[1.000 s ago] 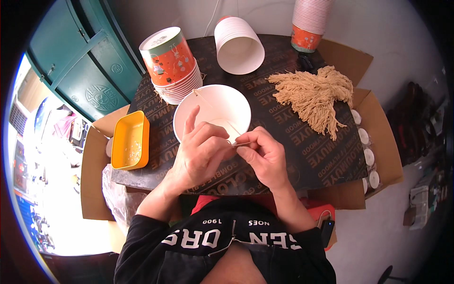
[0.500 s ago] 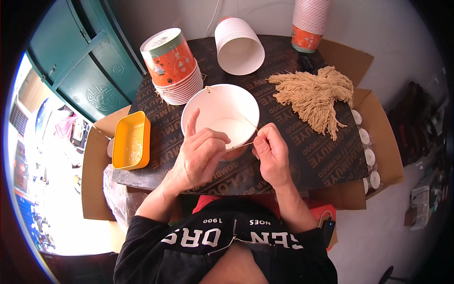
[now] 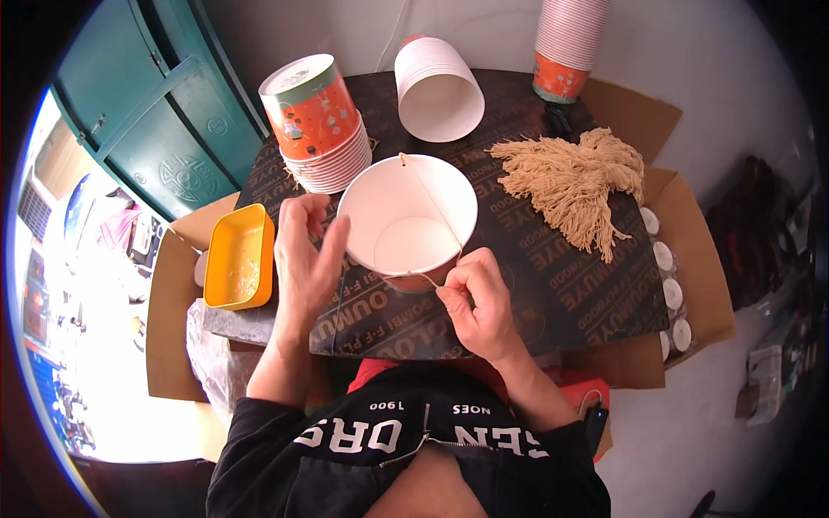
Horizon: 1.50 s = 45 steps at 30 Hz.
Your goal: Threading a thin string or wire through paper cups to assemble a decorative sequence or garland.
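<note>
A large white-lined paper bucket stands upright on the dark table, its mouth facing up. A thin beige string runs from a hole at its far rim across the mouth to the near right. My right hand is pinched around this string just off the near right rim, where a short length also reaches a hole in the near rim. My left hand is off the bucket, between it and the yellow tray. Its fingers are bent, the thumb stands apart, and nothing shows in it.
An upside-down stack of orange-patterned buckets stands far left. Another stack lies on its side at the back; a tall one stands back right. A bundle of beige strings lies right. Cardboard boxes flank the table.
My left hand has let go near the front rim and moved left, away from the bucket. My right hand has come slightly nearer and left, keeping the string.
</note>
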Motion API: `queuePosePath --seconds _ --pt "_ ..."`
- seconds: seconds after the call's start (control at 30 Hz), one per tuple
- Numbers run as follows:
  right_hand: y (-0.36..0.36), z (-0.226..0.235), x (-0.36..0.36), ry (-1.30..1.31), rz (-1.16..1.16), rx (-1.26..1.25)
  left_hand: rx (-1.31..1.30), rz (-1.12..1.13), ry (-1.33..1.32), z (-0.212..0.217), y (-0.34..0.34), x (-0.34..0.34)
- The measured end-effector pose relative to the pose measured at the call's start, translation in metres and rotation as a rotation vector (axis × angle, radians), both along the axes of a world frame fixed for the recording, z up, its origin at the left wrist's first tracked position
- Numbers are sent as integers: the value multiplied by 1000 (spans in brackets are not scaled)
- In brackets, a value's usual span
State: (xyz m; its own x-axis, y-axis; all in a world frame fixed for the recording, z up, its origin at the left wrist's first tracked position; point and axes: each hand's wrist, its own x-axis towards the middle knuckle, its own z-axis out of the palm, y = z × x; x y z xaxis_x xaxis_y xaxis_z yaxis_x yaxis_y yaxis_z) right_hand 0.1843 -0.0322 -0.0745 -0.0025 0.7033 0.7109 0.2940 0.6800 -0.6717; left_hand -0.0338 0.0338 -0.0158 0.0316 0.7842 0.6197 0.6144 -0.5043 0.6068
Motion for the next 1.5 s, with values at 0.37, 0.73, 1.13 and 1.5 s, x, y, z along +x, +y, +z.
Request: queuePosePath --seconds 0.37,0.73,1.13,1.5 --pt "-10 3 14 31 -33 -28 -256 -97 -125 37 27 -33" --pt "-27 -42 77 286 -151 -226 428 612 989 155 76 -115" --pt "-27 -47 69 283 -163 -215 932 494 1364 112 234 -31" --pt "-25 -46 70 214 -187 -241 761 424 1346 83 199 24"
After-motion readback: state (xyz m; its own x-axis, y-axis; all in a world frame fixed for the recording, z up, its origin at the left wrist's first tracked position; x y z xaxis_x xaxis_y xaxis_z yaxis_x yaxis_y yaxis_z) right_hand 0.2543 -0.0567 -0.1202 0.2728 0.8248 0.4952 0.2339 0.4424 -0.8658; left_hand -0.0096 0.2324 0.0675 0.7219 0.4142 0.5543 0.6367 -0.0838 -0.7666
